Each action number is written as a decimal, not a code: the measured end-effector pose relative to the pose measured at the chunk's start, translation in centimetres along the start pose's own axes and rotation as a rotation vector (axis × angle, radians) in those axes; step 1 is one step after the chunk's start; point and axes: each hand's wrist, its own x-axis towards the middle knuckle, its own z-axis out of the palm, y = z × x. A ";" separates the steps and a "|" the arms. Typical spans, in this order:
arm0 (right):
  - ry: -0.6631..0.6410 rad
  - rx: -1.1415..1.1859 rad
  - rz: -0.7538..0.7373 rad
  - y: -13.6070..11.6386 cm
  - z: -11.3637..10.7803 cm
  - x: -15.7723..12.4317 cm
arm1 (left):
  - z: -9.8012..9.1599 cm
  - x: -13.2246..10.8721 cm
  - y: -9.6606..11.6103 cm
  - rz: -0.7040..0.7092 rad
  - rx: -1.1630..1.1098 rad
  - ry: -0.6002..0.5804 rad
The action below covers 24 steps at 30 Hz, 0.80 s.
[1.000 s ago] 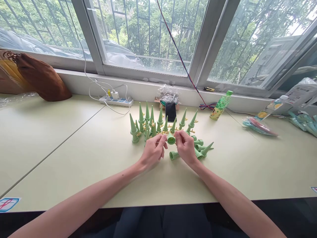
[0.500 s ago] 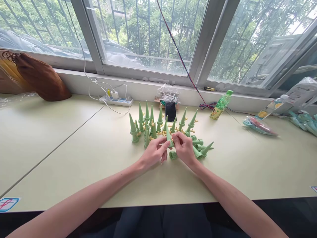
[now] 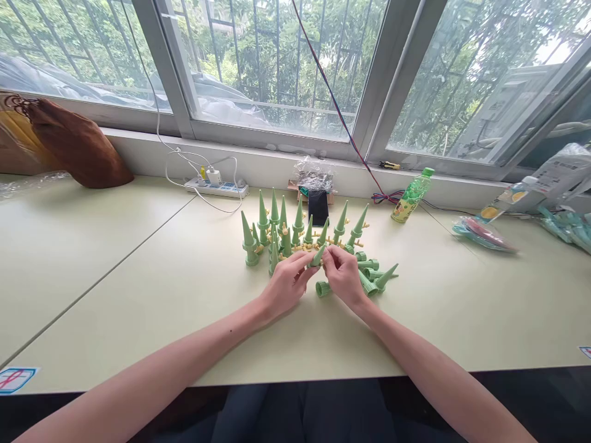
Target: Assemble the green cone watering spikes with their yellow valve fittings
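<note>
My left hand [image 3: 287,283] and my right hand [image 3: 344,275] meet over the middle of the table, both pinched on one small green cone spike [image 3: 317,255] held between the fingertips. Just behind them stands a cluster of upright green cone spikes [image 3: 277,231] with small yellow fittings. To the right of my right hand lie several loose green spikes on their sides [image 3: 376,275]. One short green piece [image 3: 322,288] lies on the table below my fingers.
A black phone [image 3: 318,207] leans behind the cluster. A white power strip [image 3: 216,186] with cables sits by the window sill, a green bottle [image 3: 410,197] to the right, plastic bags [image 3: 482,234] at far right, a brown bag [image 3: 76,144] at far left.
The green spike between my fingers has been turned: its open end faced me a second ago, then it stood upright, and now it tilts tip up-right. Both hands have drawn slightly closer together.
</note>
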 end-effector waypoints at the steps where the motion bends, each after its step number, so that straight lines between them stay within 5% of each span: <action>1: -0.005 0.000 0.001 -0.1 0.0 0.0 | 0.0 0.0 0.0 -0.010 -0.007 0.009; 7: -0.010 -0.030 -0.028 -0.1 0.0 -0.1 | -0.1 0.1 0.8 -0.130 -0.112 0.024; 14: -0.036 -0.118 -0.123 0.3 -0.3 -0.1 | -0.5 0.4 1.0 -0.379 -0.372 -0.133; 24: -0.102 -0.198 -0.187 0.0 -0.2 -0.1 | -0.7 0.8 0.2 -0.424 -0.517 -0.195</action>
